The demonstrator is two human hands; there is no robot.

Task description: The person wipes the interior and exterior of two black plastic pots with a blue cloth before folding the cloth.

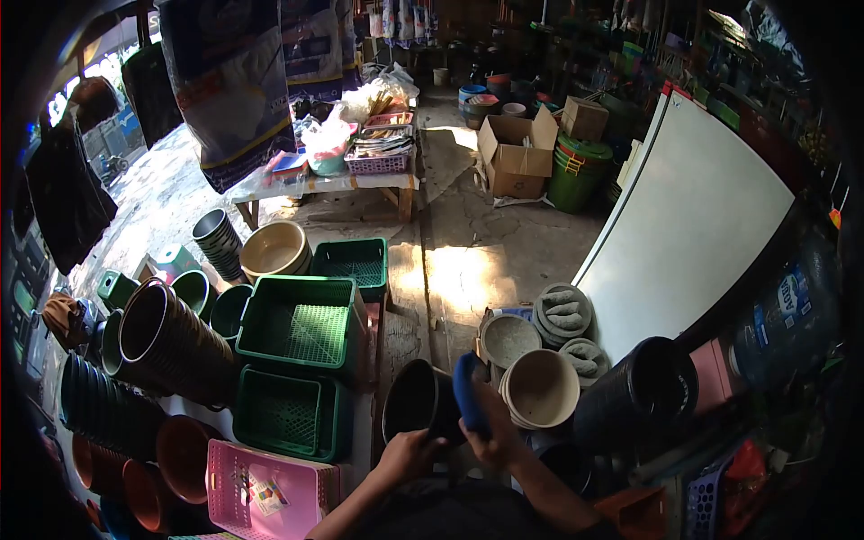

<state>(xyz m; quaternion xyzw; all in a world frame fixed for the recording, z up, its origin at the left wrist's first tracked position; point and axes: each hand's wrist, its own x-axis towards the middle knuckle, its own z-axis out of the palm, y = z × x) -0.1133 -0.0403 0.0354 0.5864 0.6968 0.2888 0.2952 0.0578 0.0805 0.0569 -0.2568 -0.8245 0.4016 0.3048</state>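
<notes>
Low in the middle of the head view, my left hand (414, 453) grips the near rim of a black bucket (412, 400), whose open mouth faces up and to the left. Just to its right, my right hand (498, 430) is closed around a blue object (469, 394), held upright beside the bucket's right side. What the blue object is cannot be made out; it looks soft, like a cloth or sponge. Beige pots (543, 389) stand right of my right hand.
Green baskets (297, 324), a pink basket (270, 490) and stacked dark pots (171, 337) stand at left. At right are a white panel (693, 207), a black bin (661, 382) and stone mortars (562, 313). A goods table (315, 184), cardboard box (517, 162) and green bin (576, 175) stand farther back.
</notes>
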